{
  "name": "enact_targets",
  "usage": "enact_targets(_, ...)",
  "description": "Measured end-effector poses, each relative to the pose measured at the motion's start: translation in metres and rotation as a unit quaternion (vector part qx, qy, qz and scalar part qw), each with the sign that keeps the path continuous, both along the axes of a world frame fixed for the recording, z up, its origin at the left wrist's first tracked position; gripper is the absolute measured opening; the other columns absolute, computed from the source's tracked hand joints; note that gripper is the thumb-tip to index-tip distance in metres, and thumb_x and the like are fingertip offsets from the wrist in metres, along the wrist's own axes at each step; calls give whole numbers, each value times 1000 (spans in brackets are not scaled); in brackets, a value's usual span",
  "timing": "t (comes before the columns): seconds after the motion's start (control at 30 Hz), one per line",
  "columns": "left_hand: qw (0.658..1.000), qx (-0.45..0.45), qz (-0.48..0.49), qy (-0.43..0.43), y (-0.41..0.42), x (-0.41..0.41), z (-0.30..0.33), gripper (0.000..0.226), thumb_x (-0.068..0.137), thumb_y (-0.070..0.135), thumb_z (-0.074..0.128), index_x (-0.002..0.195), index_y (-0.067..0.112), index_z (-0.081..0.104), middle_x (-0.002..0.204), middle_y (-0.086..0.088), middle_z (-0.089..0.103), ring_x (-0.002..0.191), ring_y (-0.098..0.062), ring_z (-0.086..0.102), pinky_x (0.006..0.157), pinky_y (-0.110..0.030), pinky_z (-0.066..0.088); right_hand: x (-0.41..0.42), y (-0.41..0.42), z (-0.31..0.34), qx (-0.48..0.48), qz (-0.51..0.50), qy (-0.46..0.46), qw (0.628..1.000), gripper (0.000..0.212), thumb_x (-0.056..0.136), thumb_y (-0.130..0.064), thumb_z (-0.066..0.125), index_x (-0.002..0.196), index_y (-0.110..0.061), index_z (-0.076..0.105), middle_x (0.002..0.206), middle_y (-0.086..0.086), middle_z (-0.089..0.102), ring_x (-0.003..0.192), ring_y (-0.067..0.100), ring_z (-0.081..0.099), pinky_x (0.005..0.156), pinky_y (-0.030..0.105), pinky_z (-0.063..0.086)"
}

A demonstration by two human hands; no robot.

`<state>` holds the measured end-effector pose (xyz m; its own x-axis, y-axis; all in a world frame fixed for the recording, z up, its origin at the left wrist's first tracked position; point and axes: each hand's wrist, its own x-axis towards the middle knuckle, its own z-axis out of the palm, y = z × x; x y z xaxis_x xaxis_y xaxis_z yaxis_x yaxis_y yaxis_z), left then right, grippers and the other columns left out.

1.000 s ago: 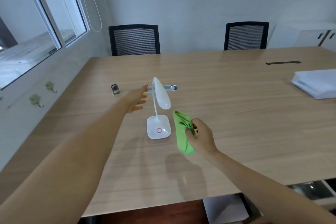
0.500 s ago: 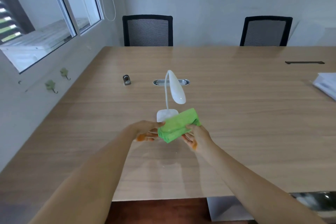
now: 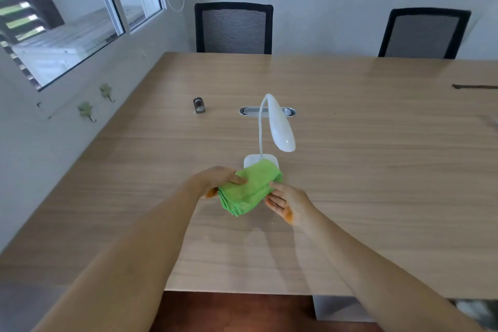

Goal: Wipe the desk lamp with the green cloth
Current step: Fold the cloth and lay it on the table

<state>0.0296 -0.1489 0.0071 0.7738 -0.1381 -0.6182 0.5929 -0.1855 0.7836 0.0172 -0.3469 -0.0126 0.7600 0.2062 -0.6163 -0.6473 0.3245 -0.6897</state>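
A small white desk lamp (image 3: 280, 127) stands upright on the wooden table (image 3: 350, 183), its curved neck bending the head down to the right. The folded green cloth (image 3: 249, 187) is held above the table just in front of the lamp and hides most of the square base (image 3: 253, 159). My left hand (image 3: 215, 179) grips the cloth's left side, thumb on top. My right hand (image 3: 287, 203) holds its right edge with the fingers underneath.
A small metal object (image 3: 199, 105) and an oval cable grommet (image 3: 252, 111) lie behind the lamp. Two black mesh chairs (image 3: 234, 27) stand at the far side. A wall with a window (image 3: 67, 16) runs along the left. A dark slot (image 3: 474, 86) is at far right.
A second ago my right hand alone held the cloth and my left reached near the lamp head. Both hands have since come together on the cloth, which is now more bunched and folded.
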Motion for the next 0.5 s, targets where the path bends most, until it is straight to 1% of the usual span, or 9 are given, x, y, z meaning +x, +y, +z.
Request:
enact_targets(0.1,999,-22,21,-19,13,-1,2,24,88,12,61,112,13,63,94,-3,70,80,-16,67,72,-25,57,14,0,-14,-65,-62,-61,994,8,84,-5,61,91,-3,62,84,11,65,77,19,63,77,31,53)
enact_targets(0.13,998,-31,41,-32,18,0,1,23,89,11,59,111,15,62,95,-4,70,80,-17,67,71,-26,57,19,-1,-20,-133,-66,-99,984,11,83,-6,60,92,-4,65,85,11,66,77,20,62,76,32,52)
enact_targets(0.17,996,-31,71,-47,23,1,1,23,89,10,58,111,13,61,97,-8,69,80,-20,66,71,-27,56,23,-3,-24,-229,-41,-155,960,18,82,-8,58,97,-4,66,91,10,67,82,22,62,78,34,51)
enact_targets(0.23,986,16,144,-87,32,5,-4,18,87,11,59,104,10,61,99,-16,65,82,-26,63,75,-32,53,25,-6,-29,-404,71,-292,864,36,80,-10,47,113,-10,61,110,8,66,102,24,61,84,32,48)
enact_targets(0.3,958,152,184,-160,36,11,-9,6,84,13,60,90,12,59,91,-14,61,83,-23,57,73,-32,46,26,-8,-33,-484,177,-380,768,51,79,-6,43,129,-12,47,132,10,53,123,27,48,92,30,42)
enact_targets(0.33,935,233,179,-201,35,12,-11,5,83,13,61,87,13,58,87,-11,59,82,-22,55,71,-31,43,27,-9,-37,-516,224,-402,723,58,81,-4,44,138,-11,36,144,12,41,132,29,37,101,33,39)
enact_targets(0.4,873,375,143,-276,28,12,-12,12,81,14,59,91,7,60,89,-11,61,82,-27,57,69,-33,43,31,-11,-41,-584,314,-409,627,70,85,-11,48,147,-13,14,157,10,16,143,30,17,115,42,26)
enact_targets(0.43,847,418,120,-307,23,13,-15,18,81,15,56,95,4,60,94,-14,62,85,-32,58,70,-36,45,31,-12,-42,-605,349,-397,596,74,87,-17,49,148,-17,7,159,7,7,145,29,10,117,44,20)
enact_targets(0.5,813,470,58,-339,10,15,-19,27,81,17,52,101,1,60,104,-19,62,94,-38,59,73,-41,47,31,-14,-43,-623,397,-372,562,73,91,-24,47,148,-23,0,160,1,-2,147,26,1,120,46,12)
